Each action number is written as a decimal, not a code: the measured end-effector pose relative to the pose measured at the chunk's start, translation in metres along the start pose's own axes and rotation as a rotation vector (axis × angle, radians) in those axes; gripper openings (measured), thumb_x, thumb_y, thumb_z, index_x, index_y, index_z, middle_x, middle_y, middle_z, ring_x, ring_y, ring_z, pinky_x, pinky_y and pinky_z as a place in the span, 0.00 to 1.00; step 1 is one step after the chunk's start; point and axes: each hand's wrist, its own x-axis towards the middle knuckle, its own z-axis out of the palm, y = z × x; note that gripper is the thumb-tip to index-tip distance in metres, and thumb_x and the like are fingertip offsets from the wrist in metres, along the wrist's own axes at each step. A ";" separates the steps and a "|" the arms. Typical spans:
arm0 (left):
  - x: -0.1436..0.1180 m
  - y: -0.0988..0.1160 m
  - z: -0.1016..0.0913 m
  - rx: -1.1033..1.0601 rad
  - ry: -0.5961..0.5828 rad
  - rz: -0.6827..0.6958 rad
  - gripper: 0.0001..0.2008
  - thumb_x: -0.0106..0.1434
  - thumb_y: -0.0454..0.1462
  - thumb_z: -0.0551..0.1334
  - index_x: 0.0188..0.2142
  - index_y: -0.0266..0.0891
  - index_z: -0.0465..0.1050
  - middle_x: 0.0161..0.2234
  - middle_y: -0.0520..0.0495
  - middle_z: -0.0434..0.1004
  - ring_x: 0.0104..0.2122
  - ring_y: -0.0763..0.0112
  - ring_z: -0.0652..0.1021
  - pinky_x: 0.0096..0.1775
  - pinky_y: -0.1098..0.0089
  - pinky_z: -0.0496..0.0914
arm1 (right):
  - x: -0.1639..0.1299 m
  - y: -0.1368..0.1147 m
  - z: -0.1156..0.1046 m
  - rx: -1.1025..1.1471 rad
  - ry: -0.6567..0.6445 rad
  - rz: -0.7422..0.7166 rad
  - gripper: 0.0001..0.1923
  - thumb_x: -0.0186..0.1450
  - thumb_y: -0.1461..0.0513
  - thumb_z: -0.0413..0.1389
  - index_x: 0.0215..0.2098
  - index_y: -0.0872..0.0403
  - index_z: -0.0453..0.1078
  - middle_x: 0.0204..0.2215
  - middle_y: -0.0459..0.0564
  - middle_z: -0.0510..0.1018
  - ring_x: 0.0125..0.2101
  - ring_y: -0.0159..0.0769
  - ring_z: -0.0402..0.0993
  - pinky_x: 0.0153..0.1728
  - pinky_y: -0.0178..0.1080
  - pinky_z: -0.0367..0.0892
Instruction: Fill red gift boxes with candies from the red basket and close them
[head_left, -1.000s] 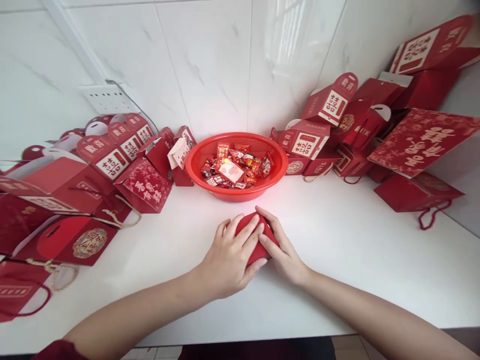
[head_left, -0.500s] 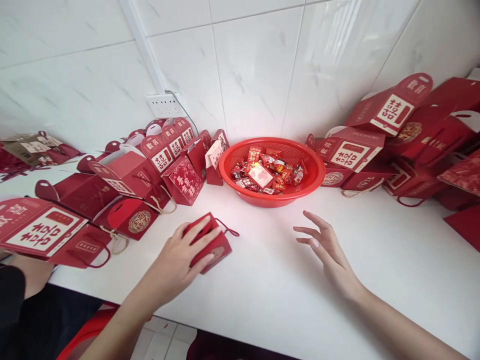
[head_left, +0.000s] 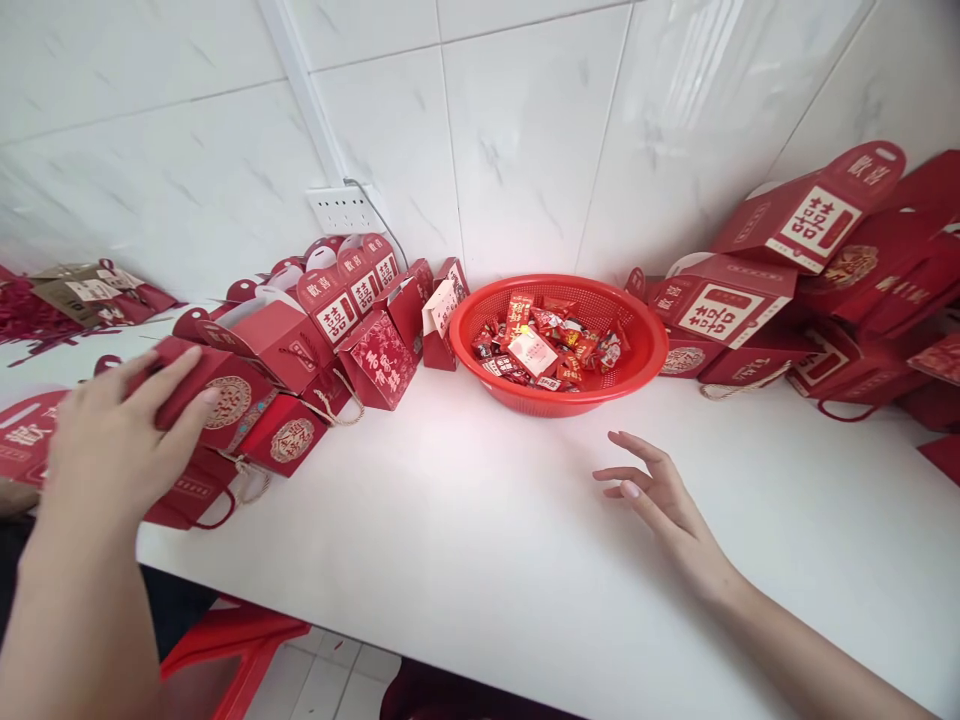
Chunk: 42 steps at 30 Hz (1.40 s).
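Two hands are at work over this white table (head_left: 480,540), and they're doing pretty different things. My left hand (head_left: 124,430) is out by the left end of the near edge, fingers and thumb curled around a small red box (head_left: 221,390) (the one with the round gold-and-white emblem on its side). That box sits among the left-hand cluster of red boxes (head_left: 364,290), just above one with a dark red cord handle (head_left: 217,520); can't tell from this angle whether it actually rests on it. Right beside it is another emblem box (head_left: 292,440), a pale rope handle lying close by.

My right hand (head_left: 664,495) hangs over the middle of the table, fingers loosely bent and spread apart, thumb out front. Just beyond it, toward the far edge, is a red plastic basket (head_left: 540,402) holding a heap of wrapped sweets (head_left: 574,345), with a pale pink packet (head_left: 532,352) on top.

More red boxes (head_left: 750,300) are piled up toward the far right corner, some stacked on others. White tiled wall (head_left: 525,150) behind the far edge, and a red stool (head_left: 247,640) pokes out below the near one.
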 end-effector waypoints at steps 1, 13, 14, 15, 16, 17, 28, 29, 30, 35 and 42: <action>0.003 -0.005 0.009 0.029 -0.059 0.016 0.29 0.65 0.53 0.58 0.61 0.44 0.69 0.63 0.45 0.68 0.61 0.50 0.69 0.62 0.48 0.61 | 0.000 0.000 0.000 -0.009 -0.001 0.001 0.24 0.72 0.50 0.51 0.64 0.36 0.55 0.68 0.50 0.55 0.51 0.45 0.73 0.49 0.52 0.74; 0.009 -0.025 0.033 0.137 -0.221 0.089 0.32 0.70 0.53 0.47 0.65 0.38 0.63 0.61 0.39 0.71 0.64 0.56 0.68 0.64 0.47 0.58 | -0.002 0.003 -0.001 -0.073 -0.041 -0.012 0.25 0.72 0.51 0.51 0.65 0.37 0.53 0.67 0.53 0.58 0.50 0.45 0.74 0.49 0.52 0.71; 0.010 -0.029 0.035 0.129 -0.228 0.103 0.32 0.70 0.53 0.48 0.65 0.38 0.63 0.62 0.39 0.70 0.64 0.55 0.67 0.64 0.46 0.57 | -0.002 0.003 -0.001 -0.074 -0.043 -0.009 0.25 0.72 0.51 0.51 0.65 0.38 0.53 0.66 0.53 0.59 0.50 0.45 0.74 0.50 0.53 0.71; 0.011 -0.033 0.037 0.116 -0.233 0.118 0.32 0.70 0.54 0.48 0.65 0.38 0.63 0.62 0.39 0.69 0.65 0.55 0.67 0.63 0.45 0.57 | -0.002 0.004 -0.001 -0.073 -0.045 -0.006 0.26 0.72 0.51 0.52 0.66 0.38 0.53 0.65 0.54 0.60 0.50 0.45 0.73 0.50 0.53 0.70; 0.012 -0.038 0.039 0.099 -0.241 0.134 0.32 0.69 0.54 0.49 0.65 0.39 0.63 0.63 0.39 0.69 0.65 0.54 0.66 0.63 0.44 0.57 | -0.003 0.004 -0.001 -0.070 -0.048 -0.004 0.26 0.72 0.51 0.52 0.66 0.39 0.52 0.65 0.55 0.61 0.51 0.46 0.73 0.51 0.54 0.69; 0.013 -0.042 0.040 0.079 -0.245 0.148 0.32 0.69 0.55 0.50 0.64 0.39 0.64 0.63 0.40 0.69 0.65 0.54 0.66 0.64 0.44 0.56 | -0.003 0.003 -0.002 -0.069 -0.051 -0.002 0.27 0.72 0.51 0.52 0.66 0.40 0.52 0.64 0.55 0.62 0.51 0.46 0.73 0.52 0.55 0.68; 0.007 -0.019 0.028 -0.012 -0.166 0.044 0.26 0.70 0.50 0.54 0.63 0.43 0.65 0.64 0.44 0.67 0.64 0.49 0.66 0.61 0.43 0.60 | -0.002 -0.001 0.000 -0.113 -0.057 -0.038 0.23 0.73 0.51 0.50 0.64 0.39 0.53 0.66 0.53 0.59 0.48 0.43 0.75 0.50 0.53 0.70; 0.004 -0.009 0.024 0.014 -0.139 0.008 0.26 0.71 0.50 0.54 0.64 0.44 0.64 0.64 0.43 0.67 0.64 0.49 0.66 0.62 0.40 0.58 | -0.002 0.000 0.000 -0.118 -0.052 -0.040 0.23 0.73 0.51 0.50 0.64 0.39 0.53 0.66 0.53 0.60 0.48 0.43 0.75 0.50 0.52 0.71; 0.001 0.001 0.020 0.039 -0.087 -0.018 0.26 0.71 0.50 0.53 0.64 0.44 0.64 0.64 0.43 0.66 0.64 0.49 0.66 0.62 0.37 0.54 | -0.001 0.000 0.000 -0.122 -0.046 -0.042 0.23 0.73 0.51 0.50 0.64 0.39 0.53 0.65 0.53 0.60 0.47 0.43 0.75 0.50 0.52 0.71; -0.007 0.046 0.001 0.015 0.193 0.079 0.31 0.67 0.51 0.57 0.65 0.40 0.62 0.65 0.39 0.64 0.66 0.49 0.63 0.66 0.43 0.45 | 0.004 -0.003 -0.001 -0.172 -0.010 -0.081 0.22 0.73 0.51 0.50 0.64 0.41 0.54 0.64 0.54 0.62 0.46 0.42 0.76 0.48 0.51 0.72; -0.004 0.137 0.006 -0.405 0.162 0.566 0.30 0.61 0.37 0.66 0.62 0.53 0.66 0.60 0.47 0.71 0.58 0.55 0.73 0.61 0.52 0.65 | 0.020 -0.008 -0.015 -0.275 0.100 -0.214 0.23 0.72 0.53 0.50 0.64 0.44 0.54 0.62 0.58 0.64 0.45 0.41 0.77 0.39 0.46 0.76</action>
